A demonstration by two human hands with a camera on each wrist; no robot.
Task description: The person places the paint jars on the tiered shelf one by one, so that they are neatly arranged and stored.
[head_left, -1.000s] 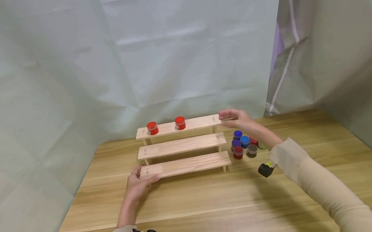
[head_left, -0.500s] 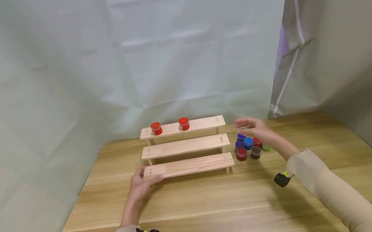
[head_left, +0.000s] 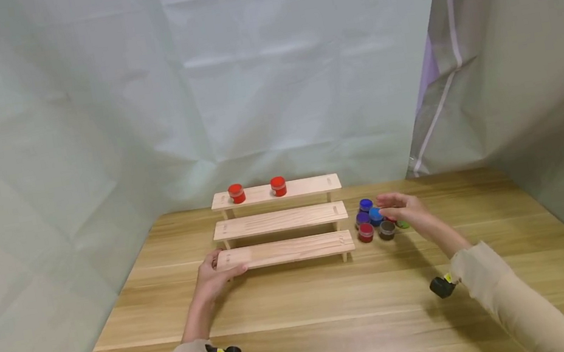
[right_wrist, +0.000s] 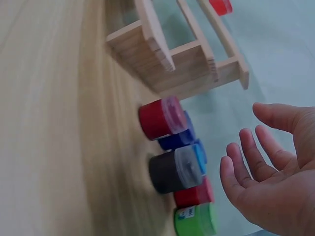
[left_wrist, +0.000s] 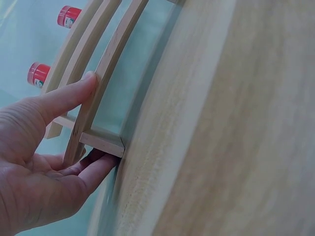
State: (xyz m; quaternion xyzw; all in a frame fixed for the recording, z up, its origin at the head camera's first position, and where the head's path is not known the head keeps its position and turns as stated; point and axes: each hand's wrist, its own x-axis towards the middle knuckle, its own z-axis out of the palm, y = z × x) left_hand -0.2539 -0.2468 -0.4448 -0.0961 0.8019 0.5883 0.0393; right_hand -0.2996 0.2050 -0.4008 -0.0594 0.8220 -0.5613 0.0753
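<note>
A three-step wooden rack [head_left: 285,251] stands on the table. My left hand [head_left: 210,283] grips the left end of its lowest step, the thumb on the front edge and the fingers around the end and side panel, as the left wrist view shows. Two red paint jars [head_left: 278,186] sit apart on the top step. Right of the rack is a cluster of small jars, among them a dark red jar [right_wrist: 160,118], a black jar [right_wrist: 172,169], a green jar [right_wrist: 194,220] and blue ones. Over this cluster hovers my right hand [head_left: 406,211], fingers spread, holding nothing; it partly hides a red jar.
The wooden table [head_left: 306,326] reaches toward me in front of the rack. Pale cloth [head_left: 267,80] hangs behind it and along both sides. A black wrist camera [head_left: 442,286] is worn on each sleeve.
My right hand has moved from the top step's right end, rightward and down to above the jar cluster. My left hand keeps its grip on the rack. The view shifted slightly.
</note>
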